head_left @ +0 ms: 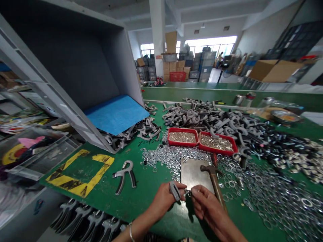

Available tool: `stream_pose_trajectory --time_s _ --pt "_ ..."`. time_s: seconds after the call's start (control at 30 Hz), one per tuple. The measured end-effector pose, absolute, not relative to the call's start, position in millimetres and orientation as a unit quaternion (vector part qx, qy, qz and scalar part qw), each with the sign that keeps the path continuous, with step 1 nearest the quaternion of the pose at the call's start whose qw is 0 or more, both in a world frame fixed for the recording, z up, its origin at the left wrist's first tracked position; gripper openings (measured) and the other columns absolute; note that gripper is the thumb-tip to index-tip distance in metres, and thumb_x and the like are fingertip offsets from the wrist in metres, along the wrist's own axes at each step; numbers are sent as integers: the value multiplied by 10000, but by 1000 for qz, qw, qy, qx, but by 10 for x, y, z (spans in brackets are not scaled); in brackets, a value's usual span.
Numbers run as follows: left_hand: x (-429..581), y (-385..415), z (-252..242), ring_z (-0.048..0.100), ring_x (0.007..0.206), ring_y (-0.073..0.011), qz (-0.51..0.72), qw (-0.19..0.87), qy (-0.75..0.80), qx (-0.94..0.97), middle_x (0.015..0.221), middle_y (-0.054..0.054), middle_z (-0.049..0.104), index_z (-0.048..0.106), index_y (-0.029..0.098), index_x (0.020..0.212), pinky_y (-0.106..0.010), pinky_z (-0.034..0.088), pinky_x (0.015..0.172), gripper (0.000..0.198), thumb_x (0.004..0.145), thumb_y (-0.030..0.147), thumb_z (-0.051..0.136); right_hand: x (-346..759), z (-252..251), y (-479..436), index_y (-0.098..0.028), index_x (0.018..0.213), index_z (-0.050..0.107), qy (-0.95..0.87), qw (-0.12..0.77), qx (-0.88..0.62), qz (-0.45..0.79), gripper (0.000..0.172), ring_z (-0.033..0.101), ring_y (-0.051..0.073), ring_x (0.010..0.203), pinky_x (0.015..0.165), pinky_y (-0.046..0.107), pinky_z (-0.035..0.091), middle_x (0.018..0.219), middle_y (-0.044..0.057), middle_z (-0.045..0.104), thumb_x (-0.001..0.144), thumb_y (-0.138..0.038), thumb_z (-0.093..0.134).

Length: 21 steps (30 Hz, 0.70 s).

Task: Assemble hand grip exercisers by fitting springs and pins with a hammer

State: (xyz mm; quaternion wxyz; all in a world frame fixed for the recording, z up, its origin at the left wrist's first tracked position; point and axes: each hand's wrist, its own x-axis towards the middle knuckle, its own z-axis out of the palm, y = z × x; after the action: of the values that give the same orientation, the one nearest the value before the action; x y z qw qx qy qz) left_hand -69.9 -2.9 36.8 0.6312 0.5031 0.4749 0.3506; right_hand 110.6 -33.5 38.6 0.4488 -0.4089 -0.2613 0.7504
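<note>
Above the front of a metal plate (191, 170), my left hand (164, 199) is closed on a grey plastic part (174, 191). Close to its right, my right hand (207, 203) pinches a small dark metal piece (189, 193) between thumb and fingers. The fingertips of both hands nearly meet at this piece, whose exact shape is too small to tell. A hammer (214, 181) lies on the plate's right side, its handle partly behind my right hand. To the left, a grey and black clamp (125, 176) lies on the green table.
Two red trays (171, 144) (233, 153) of small pins stand behind the plate. Metal rings (267, 195) spread right, small nuts (161, 156) behind left. Grey parts (196, 116) are heaped farther back. A large grey crate (128, 64) stands tilted at left.
</note>
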Motion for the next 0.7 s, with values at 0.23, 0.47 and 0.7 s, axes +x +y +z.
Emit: stream_pose_trajectory --time_s 0.23,0.47,0.7 --pt "-536 -57 438 664 596 -181 323 651 470 500 637 -53 699 734 123 885 -258 477 595 379 728 465 778 1208 421 -397 -182 799 567 -218 446 -392 775 349 268 36 412 359 151 274 550 -99 414 787 -467 768" --pt "-462 -106 455 628 567 -140 340 658 422 522 772 -50 672 751 149 872 -251 474 563 306 752 430 772 1319 470 -445 -179 804 567 -177 437 -387 793 337 276 26 434 377 132 244 570 -99 409 776 -428 791" --pt "-598 -6 490 608 966 -215 255 511 418 707 1013 -55 669 712 228 1087 -329 443 887 308 794 157 649 1523 465 -331 -201 845 590 -407 431 -488 641 321 489 93 461 478 215 392 561 -73 538 798 -488 726"
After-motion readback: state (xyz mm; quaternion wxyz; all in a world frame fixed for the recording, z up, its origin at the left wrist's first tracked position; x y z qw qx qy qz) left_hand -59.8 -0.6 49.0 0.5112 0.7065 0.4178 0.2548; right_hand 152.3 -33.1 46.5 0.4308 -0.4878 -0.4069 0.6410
